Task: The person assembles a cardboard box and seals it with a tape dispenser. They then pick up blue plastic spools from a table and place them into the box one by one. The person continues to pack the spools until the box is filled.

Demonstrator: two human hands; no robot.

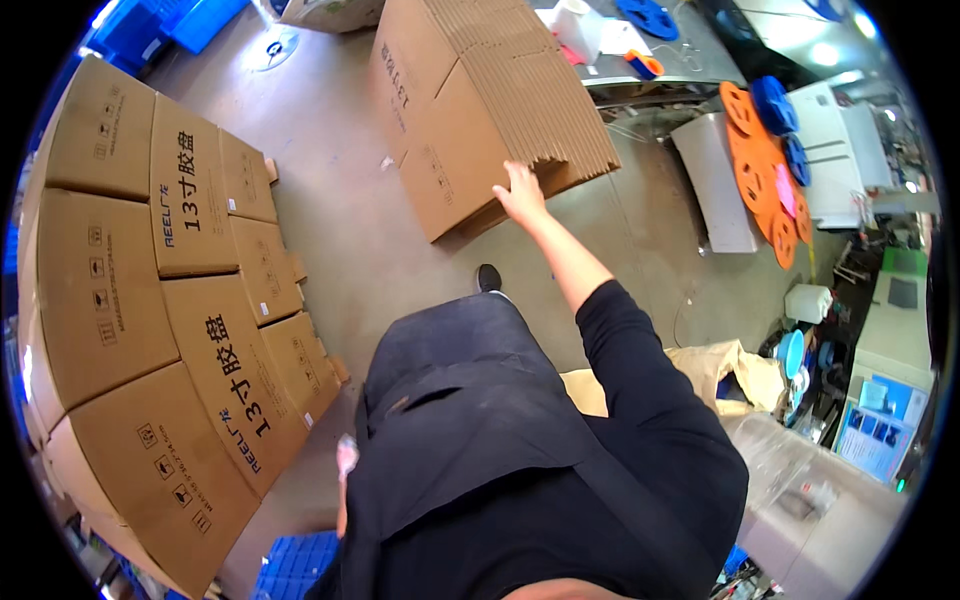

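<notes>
A thick stack of flattened cardboard boxes [440, 150] stands on edge ahead of me, its many folded edges facing up and to the right. My right hand [522, 193] reaches out to the stack's near corner. Its fingers are stretched and apart, at the cardboard edge; whether they press on it is hard to tell. My left hand [347, 458] hangs low beside my left hip, small and blurred, mostly hidden by my dark apron [460, 400]. Its fingers cannot be made out.
Packed cartons [205, 320] are piled on my left, with blue crates [300, 565] behind them. A workbench [690, 55] is at the back right. Orange reels [765, 180] lean by a pale box [715, 180] on the right. Tan cloth [735, 370] lies nearer on the right.
</notes>
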